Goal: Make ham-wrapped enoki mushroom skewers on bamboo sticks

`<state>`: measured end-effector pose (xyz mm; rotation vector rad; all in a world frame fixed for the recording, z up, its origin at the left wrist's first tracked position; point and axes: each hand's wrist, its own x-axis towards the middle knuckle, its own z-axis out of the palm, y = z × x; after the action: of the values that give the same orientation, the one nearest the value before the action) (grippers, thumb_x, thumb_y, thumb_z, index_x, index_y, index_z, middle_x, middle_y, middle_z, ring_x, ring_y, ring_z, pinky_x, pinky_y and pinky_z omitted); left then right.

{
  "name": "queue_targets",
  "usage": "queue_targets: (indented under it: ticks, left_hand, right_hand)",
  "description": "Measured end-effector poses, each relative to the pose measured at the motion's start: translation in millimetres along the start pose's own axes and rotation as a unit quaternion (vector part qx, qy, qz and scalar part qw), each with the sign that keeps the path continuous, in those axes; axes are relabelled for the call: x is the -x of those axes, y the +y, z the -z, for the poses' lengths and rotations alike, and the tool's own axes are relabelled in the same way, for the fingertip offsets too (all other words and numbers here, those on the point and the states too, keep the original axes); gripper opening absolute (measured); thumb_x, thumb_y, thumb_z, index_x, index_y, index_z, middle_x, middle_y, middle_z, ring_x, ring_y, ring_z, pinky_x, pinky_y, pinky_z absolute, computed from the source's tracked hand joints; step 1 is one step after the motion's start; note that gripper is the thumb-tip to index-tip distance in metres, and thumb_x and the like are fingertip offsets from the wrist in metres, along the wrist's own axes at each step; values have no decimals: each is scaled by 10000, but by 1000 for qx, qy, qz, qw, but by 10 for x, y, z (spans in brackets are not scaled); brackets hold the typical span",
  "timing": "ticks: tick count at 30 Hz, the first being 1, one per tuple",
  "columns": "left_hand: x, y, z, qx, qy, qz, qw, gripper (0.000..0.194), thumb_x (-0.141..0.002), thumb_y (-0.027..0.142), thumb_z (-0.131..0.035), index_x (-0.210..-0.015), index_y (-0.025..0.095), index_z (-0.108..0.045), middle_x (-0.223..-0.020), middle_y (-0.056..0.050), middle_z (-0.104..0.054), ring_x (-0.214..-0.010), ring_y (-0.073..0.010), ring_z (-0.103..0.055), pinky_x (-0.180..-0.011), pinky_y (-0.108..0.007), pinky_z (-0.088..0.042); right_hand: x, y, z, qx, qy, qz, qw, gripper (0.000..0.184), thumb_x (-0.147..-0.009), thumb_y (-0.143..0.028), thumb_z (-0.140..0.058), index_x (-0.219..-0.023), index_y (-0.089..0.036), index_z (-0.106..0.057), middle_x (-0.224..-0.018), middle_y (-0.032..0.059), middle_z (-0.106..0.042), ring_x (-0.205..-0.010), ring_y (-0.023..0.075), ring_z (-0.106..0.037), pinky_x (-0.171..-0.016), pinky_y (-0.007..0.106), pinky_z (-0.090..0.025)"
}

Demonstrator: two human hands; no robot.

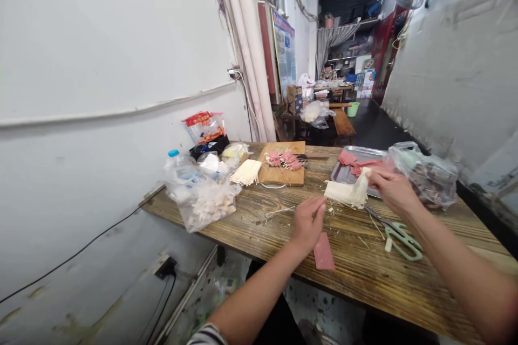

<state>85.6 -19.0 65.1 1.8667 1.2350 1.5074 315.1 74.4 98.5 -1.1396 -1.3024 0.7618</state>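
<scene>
- Your right hand's (390,188) fingers were clamped on the pale enoki bundle (343,192); the scissors (400,234) lay nearer you than those fingers, the metal tray (340,173) just beyond;
- Your left hand's (307,225) fingers were curled, whether touching you could not tell; nearer you, the pink slice (324,252) lay on the bench (259,229).

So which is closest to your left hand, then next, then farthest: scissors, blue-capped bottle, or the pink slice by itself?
1. Pink slice: just beside the left hand.
2. Scissors: to its right.
3. Blue-capped bottle: far left.
</scene>
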Motion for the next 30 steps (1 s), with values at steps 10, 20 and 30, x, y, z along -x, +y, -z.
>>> queue_targets:
  ticks: [10,20,30]
  left_hand:
    - [-237,290,-438,277,-206,232,910,477,-896,539,-495,-968,106,-681,-859,-78,-721,-806,-178,-673,-779,-297,-521]
    - [-214,262,-349,226,-291,269,890,316,-842,391,-586,-702,108,-589,-635,21,-550,-499,-53,-437,-525,-186,-336]
    - [-320,294,-228,134,-428,210,869,295,-874,241,-509,-594,150,-494,-489,62,-453,-466,-65,-387,-498,-193,-315]
  right_hand:
    - [703,-145,-204,-47,-64,-41,996,333,-681,-526,-700,-786,-212,-729,-973,47,-688,-965,203,-585,-867,317,-465]
    - [826,-201,146,145,-137,83,976,433,-824,-487,-588,-1143,-203,-660,-1084,89,-683,-885,202,-620,-778,337,-494]
    - [981,-433,38,548,-261,432,667,207,-852,-99,-489,-921,-145,-678,-809,84,-667,-838,218,-578,-979,452,-327]
